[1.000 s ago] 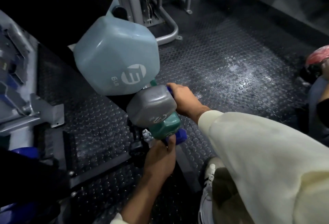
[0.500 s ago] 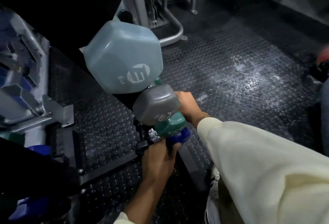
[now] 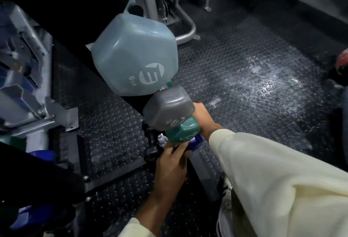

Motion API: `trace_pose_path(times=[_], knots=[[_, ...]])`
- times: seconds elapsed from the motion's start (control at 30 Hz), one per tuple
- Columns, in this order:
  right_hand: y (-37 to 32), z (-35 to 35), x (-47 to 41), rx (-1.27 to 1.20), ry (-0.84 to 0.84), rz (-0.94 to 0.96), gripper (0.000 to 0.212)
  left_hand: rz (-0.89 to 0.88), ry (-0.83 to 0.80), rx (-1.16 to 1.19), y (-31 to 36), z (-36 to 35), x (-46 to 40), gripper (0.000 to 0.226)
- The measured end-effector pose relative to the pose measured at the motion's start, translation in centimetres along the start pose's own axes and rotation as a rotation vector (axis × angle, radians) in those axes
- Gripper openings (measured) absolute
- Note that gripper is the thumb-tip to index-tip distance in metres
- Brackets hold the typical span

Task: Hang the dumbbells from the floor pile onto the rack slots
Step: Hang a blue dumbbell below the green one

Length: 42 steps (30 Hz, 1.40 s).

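Head view looks down a dark upright rack [image 3: 131, 103] whose slots already carry a column of dumbbells, end faces toward the camera: a large pale blue dumbbell [image 3: 134, 56] marked 6 LB at the top, a grey dumbbell [image 3: 167, 112] just below it, then a green dumbbell [image 3: 183, 129], and at the bottom a blue dumbbell [image 3: 194, 142] of which only a sliver of the head shows. They appear to run from heavy at the top to light at the bottom, probably because each slot suits 1 size. The left hand [image 3: 170, 163] reaches up from below with its fingers curled around the near end of the blue dumbbell, touching the underside of the green one. The right hand [image 3: 204, 119] comes in from the other side behind the grey and green heads; its fingers are hidden, so I cannot tell what it grasps, though it seems to steady the far end. Using 2 hands likely keeps the handle level while it seats in the lowest slot. The studded rubber floor [image 3: 254, 78] lies beneath, with a grey machine frame [image 3: 180, 22] beyond.
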State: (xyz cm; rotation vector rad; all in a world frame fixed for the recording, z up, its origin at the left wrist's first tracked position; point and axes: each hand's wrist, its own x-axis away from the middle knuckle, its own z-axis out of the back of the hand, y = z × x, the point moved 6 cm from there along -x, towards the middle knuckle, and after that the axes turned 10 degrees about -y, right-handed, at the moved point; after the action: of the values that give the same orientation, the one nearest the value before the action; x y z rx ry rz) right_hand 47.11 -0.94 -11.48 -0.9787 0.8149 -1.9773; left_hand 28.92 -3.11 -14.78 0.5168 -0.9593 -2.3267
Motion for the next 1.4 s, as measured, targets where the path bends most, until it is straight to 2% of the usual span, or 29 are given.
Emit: trace_pose_path(times=[0.07,0.17,0.3,0.37,0.43,0.47,0.53,0.6,0.67,0.73,0.8,0.9,1.07,1.3,1.4], knots=[[0.2,-0.1,-0.1,-0.020,0.004,-0.002,0.069,0.002,0.001,0.067,0.3,0.3,0.0,0.036],[0.9,-0.3,-0.1,-0.134,0.011,-0.021,0.074,0.028,-0.015,0.131,0.0,0.5,-0.1,0.036],[0.7,-0.3,0.4,-0.189,0.016,-0.037,0.082,0.050,0.049,0.112,-1.2,1.7,0.1,0.018],[1.4,-0.1,0.7,-0.195,0.106,-0.072,0.064,0.245,0.102,0.233,-3.3,2.6,-0.2,0.039],[2.4,0.1,1.3,-0.123,0.251,-0.125,0.035,0.397,0.182,0.400,-5.2,3.6,-0.6,0.045],[3.3,0.1,1.9,-0.129,0.341,-0.152,0.029,0.420,0.218,0.457,-5.7,4.1,-1.2,0.043],[4.8,-0.5,3.5,-0.229,0.481,-0.220,0.031,0.462,0.238,0.498,-6.4,5.1,-3.2,0.034],[5.9,-1.8,4.8,-0.316,0.573,-0.244,0.033,0.538,0.180,0.545,-7.9,5.3,-6.0,0.030],[6.4,-3.8,6.1,-0.387,0.613,-0.252,0.033,0.567,0.140,0.724,-8.9,5.1,-8.4,0.045],[6.2,-6.2,7.3,-0.438,0.622,-0.254,0.037,0.560,0.063,0.946,-7.8,4.9,-9.9,0.043],[5.7,-8.4,8.2,-0.458,0.623,-0.231,0.042,0.566,-0.004,1.023,-4.5,5.8,-10.2,0.043],[5.2,-9.7,8.4,-0.499,0.650,-0.205,0.039,0.562,-0.068,1.079,-3.2,5.8,-10.5,0.048],[5.1,-9.8,8.3,-0.470,0.612,-0.175,0.036,0.574,-0.040,1.121,-2.8,5.7,-10.3,0.041],[5.6,-9.5,8.2,-0.478,0.517,-0.137,0.037,0.414,-0.175,0.894,-3.3,6.4,-10.5,0.034],[5.9,-9.8,8.2,-0.490,0.496,-0.163,0.038,0.493,-0.246,0.796,-5.7,6.1,-10.4,0.041]])
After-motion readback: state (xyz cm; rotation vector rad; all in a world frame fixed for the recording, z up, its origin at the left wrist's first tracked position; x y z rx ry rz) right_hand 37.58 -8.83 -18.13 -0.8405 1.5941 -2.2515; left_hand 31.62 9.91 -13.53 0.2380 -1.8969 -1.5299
